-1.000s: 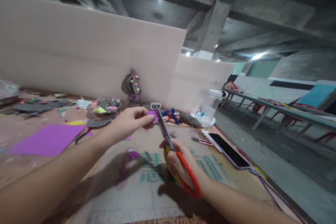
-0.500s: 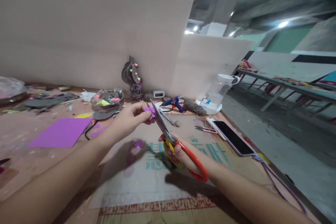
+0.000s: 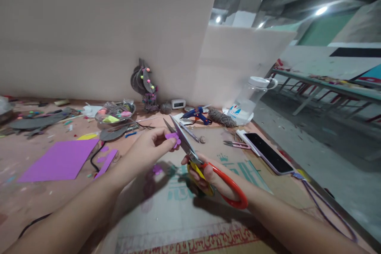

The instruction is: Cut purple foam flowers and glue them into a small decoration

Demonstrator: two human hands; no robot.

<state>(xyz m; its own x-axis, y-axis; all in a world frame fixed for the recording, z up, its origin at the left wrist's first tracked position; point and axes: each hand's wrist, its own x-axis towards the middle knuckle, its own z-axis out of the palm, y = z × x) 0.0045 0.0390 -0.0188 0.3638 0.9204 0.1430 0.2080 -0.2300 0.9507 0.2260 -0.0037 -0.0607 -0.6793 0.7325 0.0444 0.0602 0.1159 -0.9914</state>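
Between the fingertips of my left hand (image 3: 162,142) is a small purple piece (image 3: 173,139) with a scalloped, petal-like edge. My right hand (image 3: 208,176) is closed around the red and yellow handles of the scissors (image 3: 190,151). Their blades point up and away to the left, slightly parted, right beside the purple piece. Another small purple piece (image 3: 157,169) lies on the board below my left hand. At the left a purple sheet (image 3: 59,160) lies flat, with purple strips (image 3: 107,163) to its right.
Behind my hands stand a grey decorated ornament (image 3: 144,81), a bowl of scraps (image 3: 116,113), a blue glue gun (image 3: 195,114), yarn (image 3: 222,117) and a clear bottle (image 3: 248,101). Small pink-handled snips (image 3: 238,145) and a phone (image 3: 268,153) lie at the right.
The scissor blades have parted a little, and more of the scalloped purple piece shows. The whole view has shifted slightly, showing more of the purple strips at the left.
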